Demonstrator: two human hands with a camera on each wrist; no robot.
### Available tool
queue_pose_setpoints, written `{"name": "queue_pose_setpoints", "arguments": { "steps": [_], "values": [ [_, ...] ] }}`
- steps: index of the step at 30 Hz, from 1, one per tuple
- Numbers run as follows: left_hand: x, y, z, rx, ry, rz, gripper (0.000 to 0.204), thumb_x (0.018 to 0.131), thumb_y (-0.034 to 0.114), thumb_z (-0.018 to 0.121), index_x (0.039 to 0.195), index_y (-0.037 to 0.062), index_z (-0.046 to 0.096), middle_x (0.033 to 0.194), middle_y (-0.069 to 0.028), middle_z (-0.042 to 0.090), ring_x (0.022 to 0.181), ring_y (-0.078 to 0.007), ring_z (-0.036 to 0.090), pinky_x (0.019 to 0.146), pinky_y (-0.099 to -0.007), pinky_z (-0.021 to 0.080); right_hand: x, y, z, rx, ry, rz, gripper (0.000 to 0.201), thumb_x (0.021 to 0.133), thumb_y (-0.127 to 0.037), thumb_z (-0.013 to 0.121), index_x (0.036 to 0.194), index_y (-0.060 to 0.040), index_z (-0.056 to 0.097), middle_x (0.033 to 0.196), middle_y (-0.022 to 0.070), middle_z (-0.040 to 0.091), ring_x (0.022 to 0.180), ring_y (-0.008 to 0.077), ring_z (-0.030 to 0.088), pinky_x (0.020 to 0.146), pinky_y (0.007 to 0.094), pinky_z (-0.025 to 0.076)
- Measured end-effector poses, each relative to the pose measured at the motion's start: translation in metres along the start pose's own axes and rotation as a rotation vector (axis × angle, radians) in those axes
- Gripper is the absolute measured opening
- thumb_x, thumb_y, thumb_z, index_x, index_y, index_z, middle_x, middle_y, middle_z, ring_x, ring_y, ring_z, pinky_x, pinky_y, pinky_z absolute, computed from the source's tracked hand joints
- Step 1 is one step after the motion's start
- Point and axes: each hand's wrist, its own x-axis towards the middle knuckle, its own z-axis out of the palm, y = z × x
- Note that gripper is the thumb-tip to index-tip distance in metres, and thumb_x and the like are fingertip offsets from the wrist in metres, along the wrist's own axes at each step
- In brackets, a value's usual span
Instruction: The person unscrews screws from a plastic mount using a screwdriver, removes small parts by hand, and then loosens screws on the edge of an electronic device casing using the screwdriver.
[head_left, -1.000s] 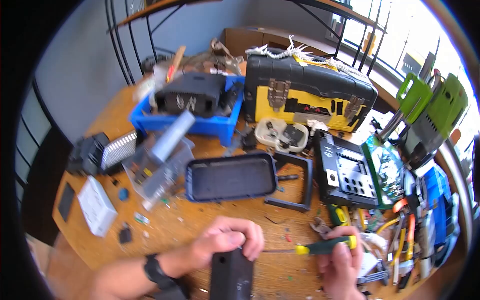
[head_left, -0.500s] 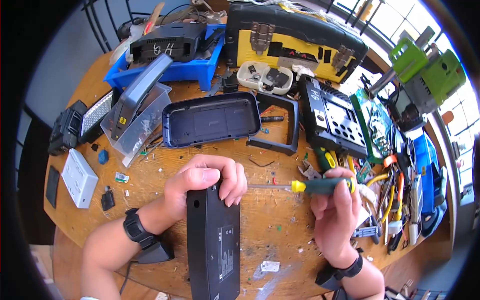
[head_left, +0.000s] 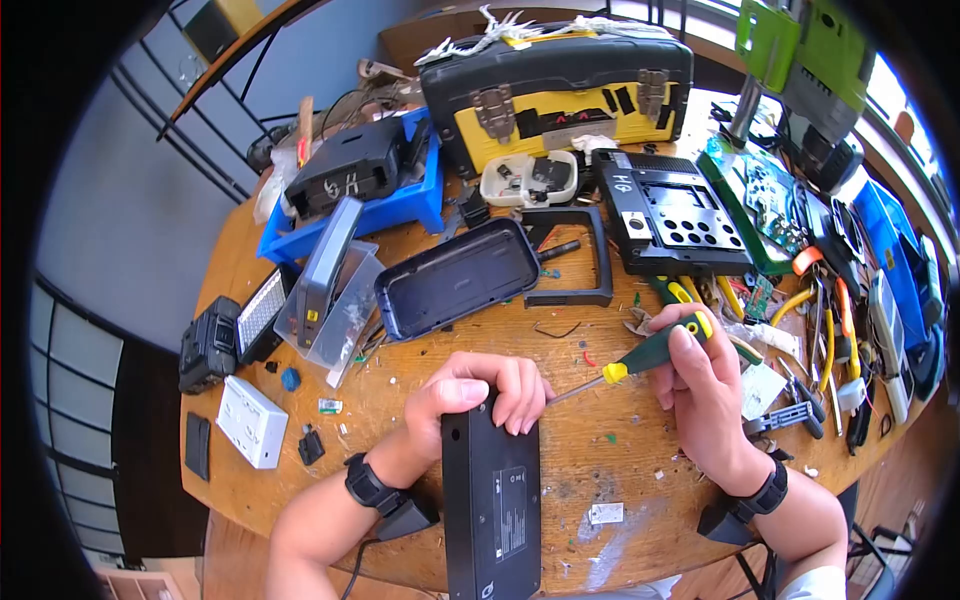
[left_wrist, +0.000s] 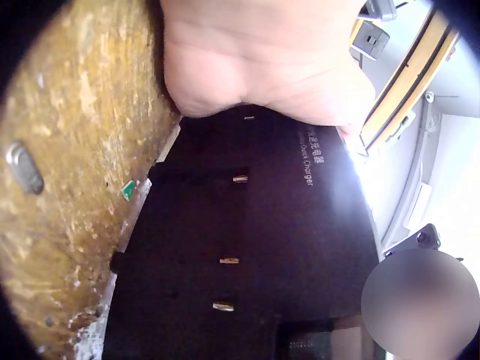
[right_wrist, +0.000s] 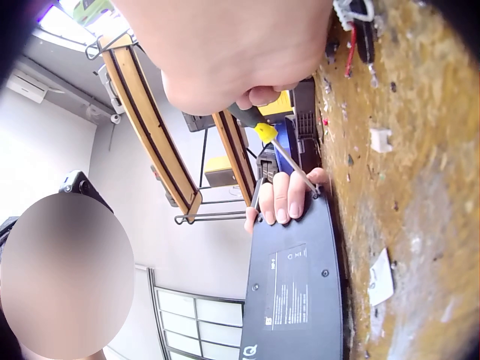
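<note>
My left hand [head_left: 470, 392] grips the upper end of a black quick charger [head_left: 492, 500], a long flat box held on its edge with its printed label facing right. In the left wrist view, metal contacts [left_wrist: 240, 179] run down the charger's opposite face. My right hand [head_left: 708, 405] holds a screwdriver [head_left: 655, 352] by its green and yellow handle. Its shaft slopes down to the left towards the charger. The right wrist view shows the screwdriver's tip [right_wrist: 313, 190] at a screw hole in the charger's top corner, close beside my left fingers [right_wrist: 281, 199].
Behind the hands lie a dark plastic shell [head_left: 460, 278] and a black frame [head_left: 600, 255]. A clear box [head_left: 335, 300] and a white box [head_left: 252, 422] are on the left. Pliers and other tools [head_left: 825, 340] crowd the right, under a green drill press [head_left: 820, 60]. A toolbox [head_left: 560, 100] stands at the back.
The screwdriver has gone from level to sloping, its handle raised and its tip lower at the charger. The left hand keeps its grip. The head view has shifted.
</note>
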Motion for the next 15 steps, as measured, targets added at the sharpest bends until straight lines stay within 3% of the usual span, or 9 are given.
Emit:
{"name": "queue_pose_setpoints", "arguments": {
  "steps": [5,10,15],
  "values": [
    [-0.001,-0.005,0.002,-0.031,0.019,0.019,0.038,0.083,0.041,0.05,0.065,0.0072,0.05,0.071,-0.0078,0.055,0.076,-0.0212,0.055,0.089,-0.0379,0.044,0.0,0.005,-0.002,0.035,-0.006,-0.001,0.028,0.108,-0.032,0.058,0.12,-0.0071,0.059,0.074,-0.0036,0.053,0.06,0.0035,0.044,0.054,0.0202,0.033],
    [0.003,-0.01,-0.002,-0.06,0.114,0.185,0.035,0.087,0.034,0.05,0.067,0.0067,0.05,0.07,-0.009,0.054,0.072,-0.0209,0.051,0.075,-0.0348,0.043,0.001,0.006,-0.001,0.063,0.008,-0.013,0.026,0.108,-0.03,0.057,0.12,-0.007,0.059,0.074,-0.0032,0.053,0.06,0.0036,0.043,0.055,0.0202,0.033],
    [0.004,-0.013,-0.008,-0.041,0.156,0.242,0.036,0.091,0.034,0.047,0.067,0.0066,0.05,0.07,-0.0092,0.054,0.074,-0.0216,0.051,0.075,-0.0349,0.043,0.0,0.006,-0.001,0.053,-0.004,-0.013,0.025,0.109,-0.029,0.057,0.121,-0.0069,0.059,0.076,-0.0033,0.053,0.062,0.0032,0.043,0.055,0.0195,0.034]
  ]
}}
